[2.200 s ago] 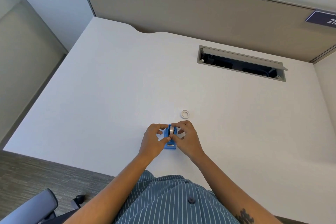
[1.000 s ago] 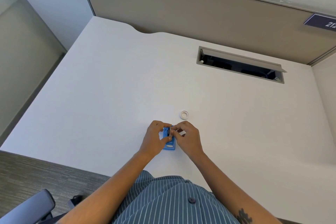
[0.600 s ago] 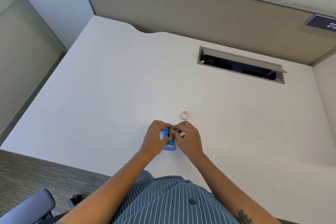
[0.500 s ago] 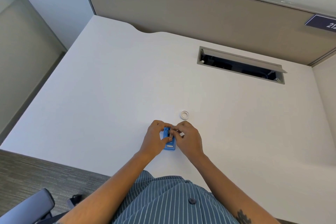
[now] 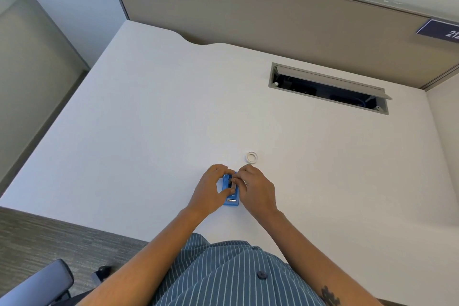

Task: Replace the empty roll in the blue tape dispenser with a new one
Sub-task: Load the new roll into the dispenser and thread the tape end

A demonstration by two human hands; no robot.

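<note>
Hands meet over the blue tape dispenser (image 5: 231, 200), which lies on the white desk (image 5: 149, 131) between them. The left hand (image 5: 211, 191) is curled around the left side of the dispenser, with its fingers bent over the far end and its thumb laid across the top. The right hand (image 5: 255, 187) is closed in a pinch just beside the left fingertips, at the far part of the dispenser; what it pinches is too small to tell. Below the thumbs, the near end of the dispenser with its metal cutter shows uncovered. Just beyond the right hand, apart from it, a small white ring (image 5: 251, 157) lies flat on the desk. Farther away on the right side of the hands, an open cable slot (image 5: 327, 87) is set in the desk, near the beige partition (image 5: 248, 12). Close to the body, a striped shirt (image 5: 228, 276) fills the lower edge.
</note>
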